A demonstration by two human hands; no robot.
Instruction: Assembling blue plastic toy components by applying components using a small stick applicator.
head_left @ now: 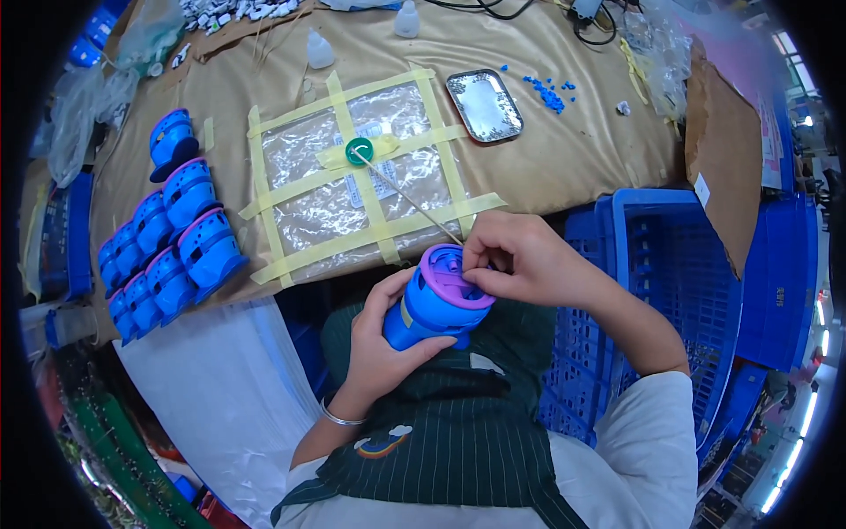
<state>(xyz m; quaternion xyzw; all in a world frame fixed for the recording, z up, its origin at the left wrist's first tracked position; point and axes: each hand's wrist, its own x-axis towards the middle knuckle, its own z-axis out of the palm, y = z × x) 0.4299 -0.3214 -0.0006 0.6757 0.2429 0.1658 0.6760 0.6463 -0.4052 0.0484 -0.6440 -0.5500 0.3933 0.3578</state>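
Note:
My left hand [374, 339] is wrapped round a blue plastic cylindrical housing [427, 319], tilted above my lap just off the table's front edge. A pink ring [426, 267] lines its open top, with blue and purple parts inside. My right hand [529, 256] is closed in a pinch at that opening; whatever its fingertips hold is hidden. A thin stick [410, 199] runs from a small green cap [359, 152] on the table to close beside my right fingers; I cannot tell whether they touch it.
Several similar blue housings [189, 194] stand in rows at the left. Yellow tape holds a clear plastic sheet [308, 167] to the cloth-covered table. Farther back are a shallow metal tin [485, 104], small blue pieces [551, 97] and white bottles [320, 50]. A blue crate [656, 207] stands right.

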